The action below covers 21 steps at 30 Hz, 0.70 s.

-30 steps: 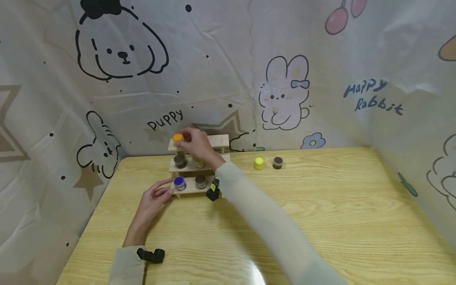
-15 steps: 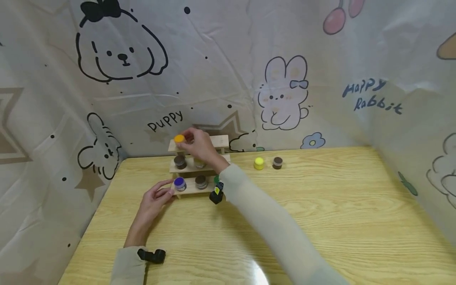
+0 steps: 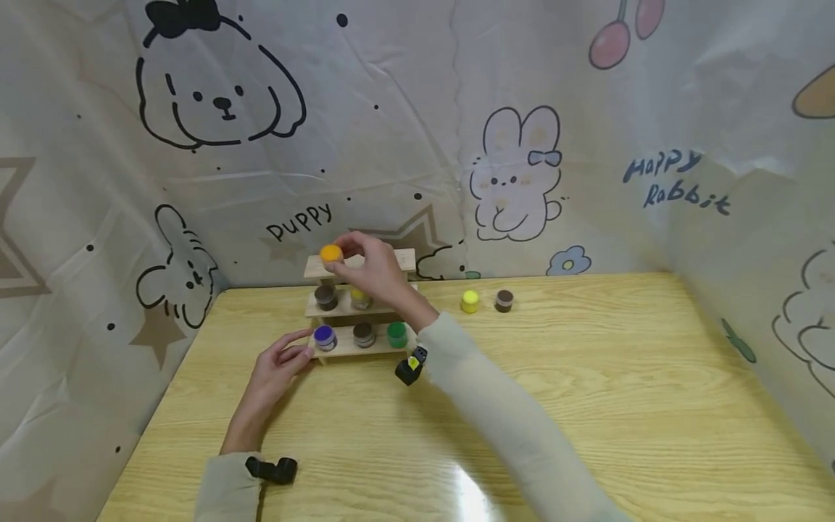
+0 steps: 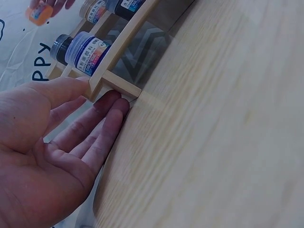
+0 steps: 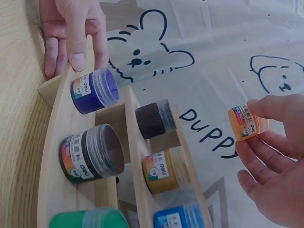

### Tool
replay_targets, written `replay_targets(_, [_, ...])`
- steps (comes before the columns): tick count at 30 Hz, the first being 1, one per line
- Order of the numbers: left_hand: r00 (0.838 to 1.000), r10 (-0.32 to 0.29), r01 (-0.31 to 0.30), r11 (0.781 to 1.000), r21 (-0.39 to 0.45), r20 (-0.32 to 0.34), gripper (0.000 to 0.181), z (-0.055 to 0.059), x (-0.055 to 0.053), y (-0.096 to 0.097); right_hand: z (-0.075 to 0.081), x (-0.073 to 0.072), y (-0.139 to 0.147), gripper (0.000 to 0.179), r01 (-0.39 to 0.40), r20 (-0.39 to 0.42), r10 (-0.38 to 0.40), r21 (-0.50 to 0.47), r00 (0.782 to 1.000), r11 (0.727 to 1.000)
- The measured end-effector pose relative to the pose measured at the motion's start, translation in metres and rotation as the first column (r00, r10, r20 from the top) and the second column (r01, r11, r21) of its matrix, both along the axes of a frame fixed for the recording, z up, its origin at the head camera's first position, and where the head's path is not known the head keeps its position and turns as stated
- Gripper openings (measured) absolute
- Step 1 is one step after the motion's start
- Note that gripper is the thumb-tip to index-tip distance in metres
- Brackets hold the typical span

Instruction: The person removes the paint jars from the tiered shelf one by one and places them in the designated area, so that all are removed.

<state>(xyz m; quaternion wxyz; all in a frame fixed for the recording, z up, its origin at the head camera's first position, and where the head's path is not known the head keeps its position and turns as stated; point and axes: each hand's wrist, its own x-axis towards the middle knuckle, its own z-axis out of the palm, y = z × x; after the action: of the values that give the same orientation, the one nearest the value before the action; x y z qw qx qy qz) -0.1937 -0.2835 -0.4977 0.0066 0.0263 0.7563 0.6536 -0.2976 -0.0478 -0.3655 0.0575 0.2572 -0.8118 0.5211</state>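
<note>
My right hand [image 3: 375,268] pinches a small orange paint jar [image 5: 244,122] between thumb and fingers. In the right wrist view, this jar appears apart from the rack; in the head view it overlaps the left of the top tier. My left hand [image 3: 274,370] holds the left end of the bottom tier of a three-tier wooden rack [image 4: 124,85], thumb on the board's end, fingers below. Purple [image 3: 325,337], dark brown [image 3: 364,334] and green [image 3: 397,334] jars stand on the bottom tier. The middle tier bears black [image 5: 154,118], ochre [image 5: 164,170] and blue [image 5: 178,217] jars.
A yellow jar [image 3: 470,301] and a dark brown jar [image 3: 504,301] stand on the wooden table [image 3: 587,377], to the right of the rack. A printed cloth [image 3: 391,109] hangs close behind the rack and on both sides.
My right hand has shifted slightly right with the orange jar, and its forearm has swung right, uncovering the green jar. My left hand stays at the rack's end.
</note>
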Motion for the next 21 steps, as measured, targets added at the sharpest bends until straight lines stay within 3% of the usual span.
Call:
replay_targets(6, [1.0, -0.004, 0.004, 1.0, -0.014, 0.011, 0.047, 0.002, 0.0, 0.002, 0.003, 0.008, 0.018, 0.035, -0.004, -0.039, 0.003, -0.033, 0.999, 0.999])
replay_targets(13, [0.999, 0.015, -0.014, 0.999, -0.037, 0.029, 0.046, 0.0, 0.008, 0.003, 0.003, 0.024, 0.04, 0.032, -0.03, -0.084, 0.023, -0.081, 0.996, 0.996])
replay_targets(21, [1.0, -0.006, 0.006, 1.0, -0.02, 0.002, 0.047, -0.003, -0.001, 0.0, 0.008, 0.039, 0.076, 0.032, -0.056, -0.132, 0.038, -0.133, 0.99, 0.99])
